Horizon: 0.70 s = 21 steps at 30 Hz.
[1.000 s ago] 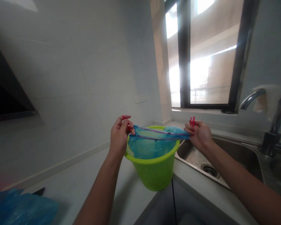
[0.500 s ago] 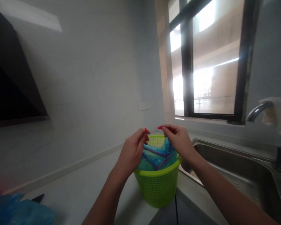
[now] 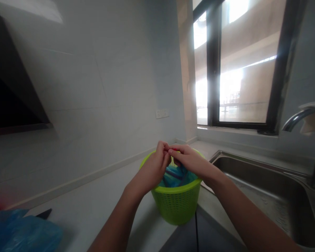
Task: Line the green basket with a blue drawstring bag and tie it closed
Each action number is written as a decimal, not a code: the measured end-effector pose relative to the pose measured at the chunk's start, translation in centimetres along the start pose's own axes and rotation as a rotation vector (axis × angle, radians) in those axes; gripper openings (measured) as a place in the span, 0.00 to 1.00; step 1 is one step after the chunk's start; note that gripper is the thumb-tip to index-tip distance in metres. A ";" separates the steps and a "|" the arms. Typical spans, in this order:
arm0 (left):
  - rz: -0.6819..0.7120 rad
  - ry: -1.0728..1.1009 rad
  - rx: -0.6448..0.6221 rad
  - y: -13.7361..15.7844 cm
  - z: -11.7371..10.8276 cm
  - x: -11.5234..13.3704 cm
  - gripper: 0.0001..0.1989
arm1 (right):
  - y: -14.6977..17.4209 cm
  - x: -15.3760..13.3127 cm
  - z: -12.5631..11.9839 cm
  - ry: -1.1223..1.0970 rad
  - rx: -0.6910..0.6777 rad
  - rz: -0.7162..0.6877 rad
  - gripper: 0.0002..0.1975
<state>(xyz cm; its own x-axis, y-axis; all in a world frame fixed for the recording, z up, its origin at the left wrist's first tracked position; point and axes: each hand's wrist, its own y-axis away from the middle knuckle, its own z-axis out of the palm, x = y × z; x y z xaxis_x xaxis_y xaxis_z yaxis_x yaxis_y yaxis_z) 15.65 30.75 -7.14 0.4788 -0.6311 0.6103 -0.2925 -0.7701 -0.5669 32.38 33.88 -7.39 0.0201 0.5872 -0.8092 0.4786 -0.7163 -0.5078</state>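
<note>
Both of my hands meet over a lime-green plastic basket [image 3: 177, 204] with perforated sides. My left hand [image 3: 155, 168] is closed, its fingertips pinched together and touching the other hand's; what they hold is hidden. My right hand [image 3: 190, 161] is closed in a pinch on a small red piece [image 3: 174, 149], of which only a bit shows between the fingers. A crumpled translucent blue plastic bag [image 3: 173, 176] with darker stripes lies inside the basket, just below my hands.
A steel sink [image 3: 262, 189] with a curved tap [image 3: 299, 118] is on the right. At lower left lie another blue plastic bag [image 3: 28, 232] and a dark pointed object [image 3: 44, 213] on the white counter [image 3: 99, 210]. A wall socket [image 3: 162, 113] is behind.
My hands, apart half a second ago with a bit of red at each hand's fingertips, have come together. The blue bag sits lower in the basket. The view has shifted slightly.
</note>
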 end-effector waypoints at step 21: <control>-0.113 0.521 0.060 -1.5 -0.8 -1.5 0.13 | -0.5 0.5 0.3 -0.315 0.165 0.093 0.19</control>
<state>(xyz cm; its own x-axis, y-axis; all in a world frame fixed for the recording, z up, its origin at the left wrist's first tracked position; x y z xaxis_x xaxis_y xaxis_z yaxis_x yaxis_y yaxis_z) 14.71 32.78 -6.77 0.0258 -0.5191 0.8543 -0.2078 -0.8387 -0.5034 31.93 34.37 -7.61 -0.2266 0.3900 -0.8925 0.3392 -0.8274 -0.4477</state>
